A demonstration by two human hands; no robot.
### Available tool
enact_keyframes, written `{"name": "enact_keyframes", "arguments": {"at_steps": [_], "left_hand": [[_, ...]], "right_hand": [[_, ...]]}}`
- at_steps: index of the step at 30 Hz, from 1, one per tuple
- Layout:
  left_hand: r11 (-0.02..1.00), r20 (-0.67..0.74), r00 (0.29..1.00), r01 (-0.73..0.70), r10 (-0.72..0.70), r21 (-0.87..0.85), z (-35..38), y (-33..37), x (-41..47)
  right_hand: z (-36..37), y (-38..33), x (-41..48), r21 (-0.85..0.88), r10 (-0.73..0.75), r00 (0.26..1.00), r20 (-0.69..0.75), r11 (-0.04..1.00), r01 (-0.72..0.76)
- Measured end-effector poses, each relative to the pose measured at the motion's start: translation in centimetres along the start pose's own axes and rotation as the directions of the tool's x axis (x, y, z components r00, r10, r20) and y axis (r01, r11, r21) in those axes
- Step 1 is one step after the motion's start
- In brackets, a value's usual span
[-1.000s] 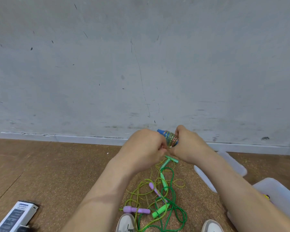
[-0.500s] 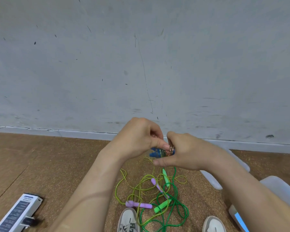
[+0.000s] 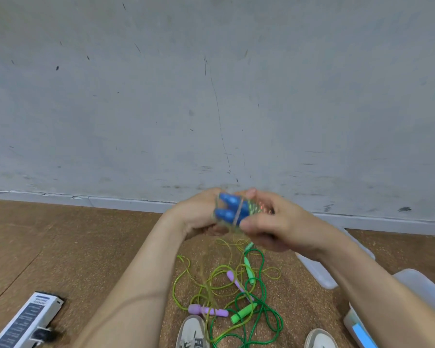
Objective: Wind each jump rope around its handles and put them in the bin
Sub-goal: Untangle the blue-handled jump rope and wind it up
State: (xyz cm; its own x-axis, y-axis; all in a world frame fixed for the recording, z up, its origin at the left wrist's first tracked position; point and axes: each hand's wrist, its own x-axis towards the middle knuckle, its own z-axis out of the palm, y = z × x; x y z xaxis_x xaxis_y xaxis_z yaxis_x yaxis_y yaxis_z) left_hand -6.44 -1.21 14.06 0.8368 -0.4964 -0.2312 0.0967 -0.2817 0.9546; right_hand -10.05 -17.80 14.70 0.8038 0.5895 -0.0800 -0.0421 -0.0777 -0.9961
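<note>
Two blue jump-rope handles [image 3: 230, 208] lie side by side in front of me, with a pale green cord wound round them. My right hand [image 3: 274, 223] grips the wrapped end of the handles. My left hand [image 3: 199, 214] holds the cord beside the handles' blue tips, and a loose blurred strand trails down to the floor. On the floor below lie a tangled green rope with green handles [image 3: 244, 316] and a yellow-green rope with purple handles [image 3: 207, 310]. A clear plastic bin [image 3: 422, 287] sits at the right edge.
A clear bin lid [image 3: 319, 270] lies on the cork floor beside the bin. A white box with printed text [image 3: 28, 320] sits at the lower left. My two white shoes [image 3: 192, 332] stand at the bottom. A grey wall rises just ahead.
The handles have turned, so their blue tips now point left and both show. My hands have shifted slightly right and another turn of cord crosses the handles.
</note>
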Motion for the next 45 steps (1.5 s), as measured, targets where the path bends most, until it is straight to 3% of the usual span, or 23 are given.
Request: {"name": "enact_keyframes", "arguments": {"at_steps": [3,5,8,13,15,17,19,21,23,25,28,34,39,42,45], "left_hand": [[0.997,-0.021,1.000,0.006,-0.008,-0.083,1.0,-0.6,0.9],[0.998,-0.095,0.995,-0.014,0.007,-0.065,1.5,-0.4,1.4],[0.998,-0.164,0.986,-0.013,0.021,0.053,1.7,-0.2,1.8],[0.981,-0.120,0.992,-0.004,0.028,0.193,1.2,-0.5,1.1],[0.944,-0.135,0.990,0.011,0.036,0.330,1.2,-0.6,0.7],[0.815,-0.124,0.990,0.018,0.066,0.579,1.3,-0.4,0.3],[0.583,-0.102,0.988,0.014,0.118,0.812,1.4,0.2,-0.2],[0.423,-0.099,0.972,-0.001,0.213,0.906,1.5,0.9,-0.7],[0.367,-0.094,0.953,-0.020,0.288,0.930,1.6,1.4,-1.1],[0.351,-0.095,0.931,-0.037,0.352,0.936,1.6,2.0,-1.6],[0.383,-0.116,0.878,-0.081,0.464,0.920,1.0,2.3,-1.8],[0.551,-0.174,0.853,-0.151,0.493,0.821,0.6,2.3,-1.8],[0.798,-0.228,0.878,-0.238,0.420,0.553,0.3,1.8,-1.4],[0.900,-0.176,0.924,-0.266,0.340,0.347,0.4,1.0,-0.8],[0.975,-0.129,0.967,-0.210,0.219,0.078,0.6,0.2,-0.1]], "right_hand": [[0.0,0.6,0.9,0.307,0.005,0.995,-0.098,0.951,0.026],[-0.2,1.0,1.5,0.408,0.048,0.979,-0.199,0.912,0.038],[-0.4,1.5,2.1,0.416,0.078,0.947,-0.313,0.907,0.063],[-0.7,2.0,2.6,0.445,0.161,0.894,-0.418,0.894,0.047],[-0.6,2.1,2.7,0.420,0.199,0.859,-0.472,0.908,0.020],[-0.6,2.2,2.7,0.385,0.222,0.826,-0.518,0.923,-0.007],[-0.7,2.2,2.6,0.374,0.244,0.802,-0.545,0.927,-0.029],[-0.8,2.3,2.6,0.369,0.263,0.786,-0.560,0.928,-0.048],[-1.0,2.5,2.6,0.337,0.261,0.768,-0.585,0.939,-0.063],[-1.3,2.7,2.5,0.196,0.216,0.759,-0.614,0.973,-0.119],[-1.7,2.8,2.1,-0.147,0.165,0.821,-0.547,0.946,-0.288],[-1.5,1.8,1.3,-0.386,0.278,0.922,-0.270,0.846,-0.368],[-1.4,0.9,0.2,-0.385,0.312,0.946,-0.088,0.865,-0.321],[-1.4,0.8,0.0,-0.422,0.297,0.955,0.013,0.868,-0.264],[-1.5,0.5,-0.2,-0.386,0.256,0.967,0.001,0.892,-0.236]]}}
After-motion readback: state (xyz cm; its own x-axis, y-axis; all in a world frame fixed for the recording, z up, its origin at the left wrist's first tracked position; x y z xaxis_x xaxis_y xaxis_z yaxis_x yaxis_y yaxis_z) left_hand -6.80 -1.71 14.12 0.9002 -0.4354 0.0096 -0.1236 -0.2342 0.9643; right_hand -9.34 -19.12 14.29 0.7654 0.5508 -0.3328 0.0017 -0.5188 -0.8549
